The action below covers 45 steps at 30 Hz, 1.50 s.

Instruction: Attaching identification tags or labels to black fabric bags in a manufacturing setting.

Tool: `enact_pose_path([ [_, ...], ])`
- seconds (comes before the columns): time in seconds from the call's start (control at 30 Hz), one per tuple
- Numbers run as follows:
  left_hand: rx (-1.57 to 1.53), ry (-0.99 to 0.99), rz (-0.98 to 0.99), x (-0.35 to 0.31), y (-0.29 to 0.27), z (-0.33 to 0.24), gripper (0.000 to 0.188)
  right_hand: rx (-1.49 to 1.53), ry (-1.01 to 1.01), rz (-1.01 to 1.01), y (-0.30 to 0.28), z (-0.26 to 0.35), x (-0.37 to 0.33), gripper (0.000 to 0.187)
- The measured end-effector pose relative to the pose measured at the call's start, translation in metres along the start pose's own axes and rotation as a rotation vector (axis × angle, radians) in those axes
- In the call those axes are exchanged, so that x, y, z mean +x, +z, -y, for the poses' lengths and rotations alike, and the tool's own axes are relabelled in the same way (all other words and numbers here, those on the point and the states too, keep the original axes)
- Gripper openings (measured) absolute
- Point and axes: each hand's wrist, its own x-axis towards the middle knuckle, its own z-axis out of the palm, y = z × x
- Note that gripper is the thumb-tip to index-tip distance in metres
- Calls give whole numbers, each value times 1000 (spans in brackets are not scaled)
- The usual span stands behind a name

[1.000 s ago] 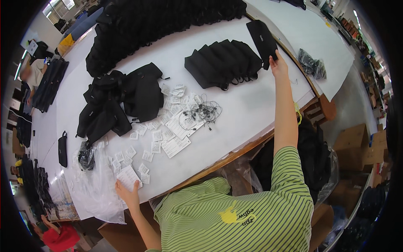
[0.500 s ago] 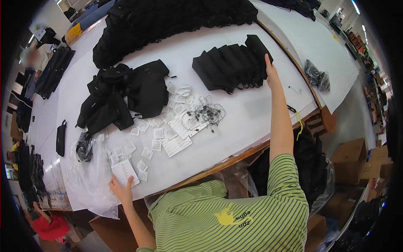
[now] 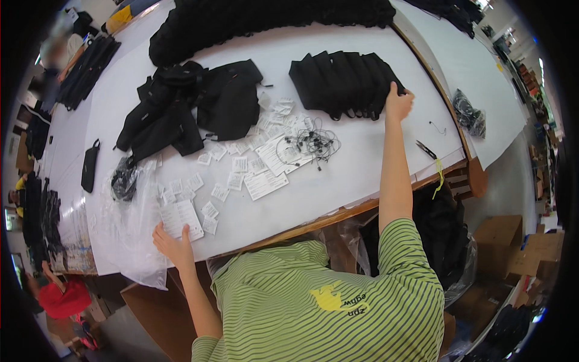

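My left hand [image 3: 175,246] is at the near left edge of the table, thumb and index finger apart. It rests against the lower edge of a white printed card [image 3: 182,217]. At the far right my right hand [image 3: 398,105] touches the right end of an overlapping row of black fabric pouches [image 3: 341,83]; its fingers look loose and apart, partly hidden against the pouch. A heap of black pouches [image 3: 226,102] lies left of centre. Before it are scattered small white tags [image 3: 239,164], more printed cards [image 3: 265,184] and a tangle of black strings [image 3: 315,145].
A clear plastic bag [image 3: 142,241] hangs over the near left edge. One black pouch [image 3: 90,166] lies far left. Small snips [image 3: 427,149] with a yellow cord lie near the right edge. A long black pile [image 3: 271,30] lines the back. Cardboard boxes [image 3: 497,235] stand right.
The pouch my right hand held up at the row's right end now lies against the others, and the hand has loosened. My left hand stays by the card. The view has shifted slightly.
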Motion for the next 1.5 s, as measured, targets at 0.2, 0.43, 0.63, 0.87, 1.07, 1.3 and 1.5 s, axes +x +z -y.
enact_pose_path([
  [0.2,-239,-102,284,25,-18,-13,20,479,-478,855,-62,49,-112,17],
  [0.43,-890,-112,174,25,-27,-40,17,-88,-941,1211,-100,67,-228,11],
  [0.63,-1096,-200,273,7,-34,-44,16,-249,-1022,1184,-98,62,-231,7],
  [0.87,-1104,-393,388,-8,-50,-61,24,188,-688,1244,-142,107,-219,12],
  [1.07,-1175,-325,444,-11,-45,-65,35,559,-245,1461,-170,124,-234,14],
  [1.3,-1109,-301,561,-12,-51,-64,50,487,-44,1586,-165,63,-250,11],
  [1.5,-1095,-333,615,-22,-41,-60,50,-9,-686,1181,-173,73,-286,12],
])
